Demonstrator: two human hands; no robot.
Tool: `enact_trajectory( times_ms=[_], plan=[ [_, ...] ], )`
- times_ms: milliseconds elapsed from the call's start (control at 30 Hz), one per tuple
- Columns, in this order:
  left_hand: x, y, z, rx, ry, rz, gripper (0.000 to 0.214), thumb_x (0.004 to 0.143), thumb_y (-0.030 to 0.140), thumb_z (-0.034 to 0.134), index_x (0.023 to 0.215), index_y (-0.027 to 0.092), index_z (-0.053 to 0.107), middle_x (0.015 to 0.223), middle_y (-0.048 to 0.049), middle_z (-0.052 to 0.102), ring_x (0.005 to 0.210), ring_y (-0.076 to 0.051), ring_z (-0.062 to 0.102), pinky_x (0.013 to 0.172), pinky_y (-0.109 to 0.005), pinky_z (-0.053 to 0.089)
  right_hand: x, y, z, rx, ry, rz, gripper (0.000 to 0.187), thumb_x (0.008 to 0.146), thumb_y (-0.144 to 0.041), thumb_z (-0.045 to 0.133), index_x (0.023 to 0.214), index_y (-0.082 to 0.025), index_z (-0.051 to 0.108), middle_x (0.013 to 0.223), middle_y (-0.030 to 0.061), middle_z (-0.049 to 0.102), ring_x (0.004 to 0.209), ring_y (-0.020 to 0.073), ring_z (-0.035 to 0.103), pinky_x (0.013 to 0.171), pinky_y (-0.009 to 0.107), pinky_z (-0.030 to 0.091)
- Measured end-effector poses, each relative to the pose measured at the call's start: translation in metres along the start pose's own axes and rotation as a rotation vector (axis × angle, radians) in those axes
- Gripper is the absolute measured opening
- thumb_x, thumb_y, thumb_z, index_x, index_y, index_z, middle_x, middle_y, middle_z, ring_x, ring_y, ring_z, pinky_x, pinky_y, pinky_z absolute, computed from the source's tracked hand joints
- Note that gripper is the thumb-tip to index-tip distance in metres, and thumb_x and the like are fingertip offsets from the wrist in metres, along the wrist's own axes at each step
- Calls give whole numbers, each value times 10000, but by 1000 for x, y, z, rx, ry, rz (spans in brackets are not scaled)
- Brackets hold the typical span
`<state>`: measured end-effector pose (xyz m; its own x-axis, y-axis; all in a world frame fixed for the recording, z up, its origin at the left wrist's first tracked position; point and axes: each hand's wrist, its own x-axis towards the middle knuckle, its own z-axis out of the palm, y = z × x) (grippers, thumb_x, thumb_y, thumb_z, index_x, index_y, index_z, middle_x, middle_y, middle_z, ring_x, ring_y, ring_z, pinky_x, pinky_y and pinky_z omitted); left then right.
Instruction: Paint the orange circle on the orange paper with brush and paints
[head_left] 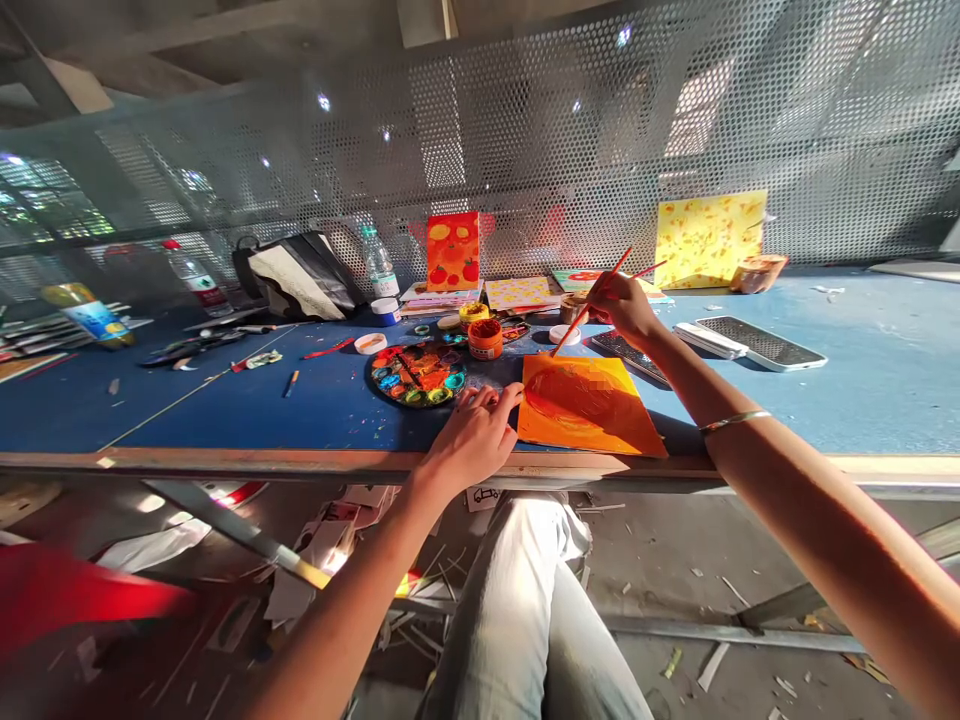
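An orange painting board [592,405] lies near the table's front edge, its middle covered in a swirl of darker red-orange paint. Its left edge is gripped by my left hand [476,430], with the fingers bent. My right hand [626,308] is closed around a thin orange-red paintbrush [576,322], slanted so that its tip meets the board's far left part. A second thin red stick [651,268], perhaps another brush, pokes out of the same hand to the right. Left of the board sits a round paint palette [405,370] with several colours in its wells.
Behind the palette stand an open orange paint jar [486,340] and a yellow one [474,314]. A phone [765,343] lies at right. Two small paintings, red [453,250] and yellow [709,240], lean against the mesh screen. Bottles [379,262] and a bag [304,275] stand at left.
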<state>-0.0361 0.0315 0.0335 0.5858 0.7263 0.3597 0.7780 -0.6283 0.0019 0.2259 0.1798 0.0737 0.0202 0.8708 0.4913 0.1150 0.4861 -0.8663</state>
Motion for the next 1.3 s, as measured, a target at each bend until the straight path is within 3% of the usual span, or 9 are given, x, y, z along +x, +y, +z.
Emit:
enact_trajectory(
  times_ms=[733, 867, 967, 1100, 1300],
  plan=[
    [0, 0, 1, -3, -2, -2, 503, 865, 114, 399, 1363, 172, 361, 1263, -74, 652, 1127, -275, 525, 1000, -466, 377, 1, 1, -6, 28, 8, -8, 329, 665, -291, 766, 574, -225, 457, 456, -47, 441, 424, 93, 410, 421, 227, 321],
    [-1, -1, 1, 10, -3, -9, 496, 872, 125, 406, 1363, 175, 356, 1249, -79, 652, 1109, -273, 538, 993, -466, 389, 7, -6, -15, 72, 108, -59, 340, 731, -366, 720, 613, -238, 428, 497, -50, 425, 443, 94, 382, 441, 237, 328],
    [-1, -2, 2, 25, 1, -10, 506, 875, 128, 405, 1376, 166, 343, 1230, -89, 658, 1100, -274, 549, 994, -474, 393, 10, -16, -27, 115, 158, -82, 268, 794, -391, 650, 668, -236, 470, 576, -28, 507, 490, 96, 442, 477, 233, 373],
    [-1, -4, 3, 32, 8, 2, 529, 873, 121, 403, 1395, 161, 326, 1223, -92, 658, 1113, -276, 554, 985, -475, 404, 4, -16, -31, 104, 73, -12, 252, 759, -399, 702, 685, -213, 551, 613, 6, 596, 499, 98, 503, 466, 229, 413],
    [-1, -3, 3, 16, 0, -9, 529, 878, 120, 412, 1399, 162, 328, 1247, -98, 648, 1139, -289, 552, 999, -502, 389, -3, 11, -19, 53, 20, 89, 394, 764, -505, 716, 631, -206, 496, 505, 0, 575, 402, 79, 473, 380, 201, 376]
  ],
)
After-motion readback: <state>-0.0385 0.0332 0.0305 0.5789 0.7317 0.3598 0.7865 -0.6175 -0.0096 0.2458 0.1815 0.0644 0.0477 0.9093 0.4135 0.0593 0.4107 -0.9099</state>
